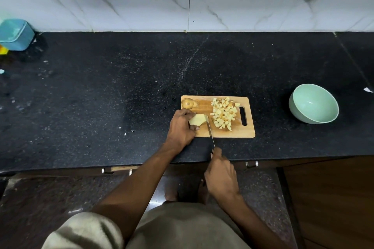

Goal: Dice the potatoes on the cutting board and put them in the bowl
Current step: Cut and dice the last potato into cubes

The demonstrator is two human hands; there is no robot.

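Left hand [182,125] pins a potato piece [197,119] on the cutting board [232,132]; right hand [220,176] grips the knife [210,133] (blade right beside those fingers, so a slip could nick them); diced pile [223,113] waits; bowl [313,104] sits well apart on the table [121,87], cubes could drop.

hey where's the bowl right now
In the head view the green bowl sits on the black counter to the right of the cutting board, apart from it and holding no potato yet.
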